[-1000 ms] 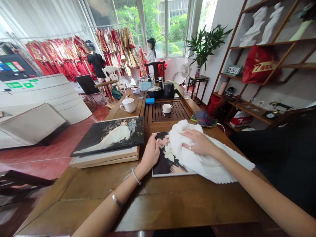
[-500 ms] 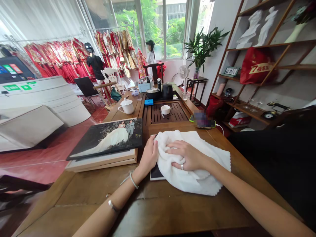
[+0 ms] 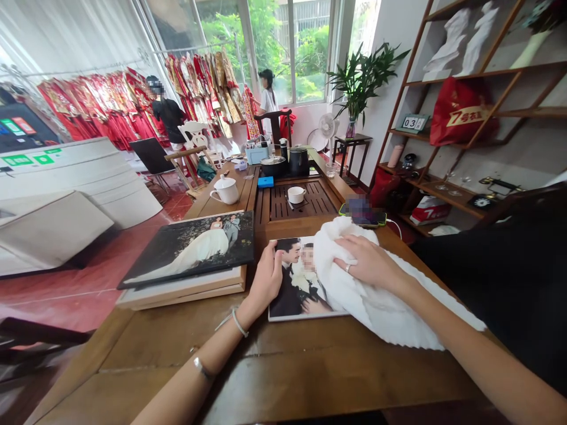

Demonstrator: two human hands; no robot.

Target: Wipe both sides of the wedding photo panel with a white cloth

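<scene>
A photo panel [image 3: 295, 295] with a white edge lies flat on the wooden table, showing a couple in formal dress. Its left edge is gripped by my left hand [image 3: 268, 273], with the thumb up along the side. My right hand [image 3: 365, 260] presses a bunched white towel [image 3: 390, 313] onto the panel's right part, fingers curled into the fabric. The towel covers that side and trails over the table to the right. Left of my left hand, a large wedding photo panel [image 3: 195, 245] rests on a stack of pale-edged frames [image 3: 186, 289].
Beyond the panel is a slatted tea tray [image 3: 274, 206] with a white cup [image 3: 296, 195]. A lidded white mug [image 3: 225, 190] stands to its left, a phone on a cable [image 3: 365, 215] to its right. Two people are by the clothes racks at the back.
My right hand has slid the towel to the right, uncovering the couple's picture on the panel. My left hand has stayed at the panel's left edge.
</scene>
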